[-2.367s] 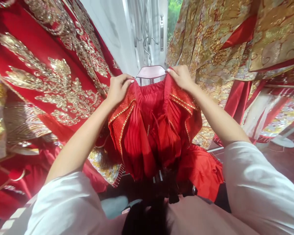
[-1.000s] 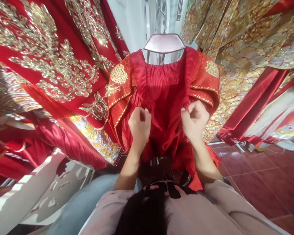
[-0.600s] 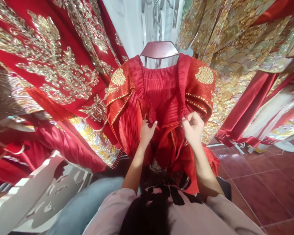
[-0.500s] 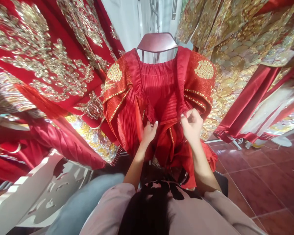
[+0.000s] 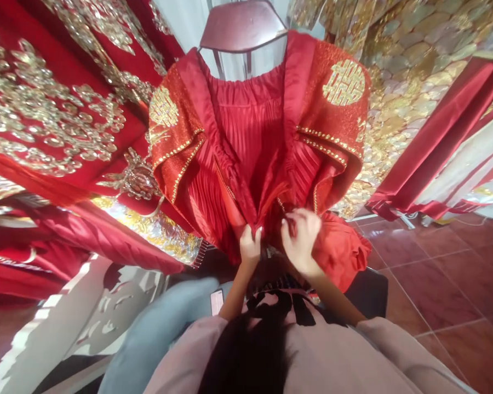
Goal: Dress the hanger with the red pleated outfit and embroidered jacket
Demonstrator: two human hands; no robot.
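Observation:
A red dress (image 5: pixel 246 120) with pleated inner cloth hangs on a dark wooden hanger (image 5: pixel 243 27) in front of me. Its shoulders carry round gold emblems (image 5: pixel 345 82) and gold beaded edges. My left hand (image 5: pixel 250 244) is closed, pinching the dress's gathered front edge where it comes down to a point. Just right of it, my right hand (image 5: pixel 302 238) is at the other front edge with its fingers bent. Motion blur hides whether those fingers grip the cloth. A bunch of orange-red cloth (image 5: pixel 345 249) lies beyond my right wrist.
Red cloth with silvery beadwork (image 5: pixel 61 120) hangs on the left, and gold scaled cloth (image 5: pixel 398 104) on the right. A white carved panel (image 5: pixel 61 323) stands at lower left. A phone (image 5: pixel 217 302) lies by my left forearm. Red floor tiles (image 5: pixel 439 273) show at right.
The dress and hanger appear larger and higher in view. Both hands sit lower; my right hand has moved down and left, away from the ruffled edge it pinched. The phone has come into view.

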